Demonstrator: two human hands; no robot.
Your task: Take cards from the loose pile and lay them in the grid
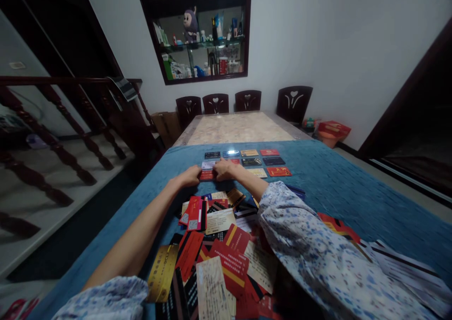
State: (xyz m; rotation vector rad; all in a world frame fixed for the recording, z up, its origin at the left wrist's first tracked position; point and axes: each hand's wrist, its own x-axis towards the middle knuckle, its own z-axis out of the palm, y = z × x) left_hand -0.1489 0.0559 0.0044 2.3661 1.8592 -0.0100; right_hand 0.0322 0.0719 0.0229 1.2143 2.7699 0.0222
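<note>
Both my arms reach forward over a blue cloth (328,179) on a long table. My left hand (190,174) and my right hand (225,169) meet on a red card (207,175), fingers curled and pressed on its two ends. Beyond them, cards lie in neat rows (251,162): dark, blue, gold, red and pale ones. Between my forearms and nearer to me sprawls a loose heap of several cards (221,249), mostly red, black and cream, with a gold one at its left.
The bare marble tabletop (240,128) extends past the cloth to dark wooden chairs (248,100). A wall niche with bottles and a plush toy (190,24) hangs above. A wooden stair railing (63,122) runs on the left. Papers (406,268) lie at right.
</note>
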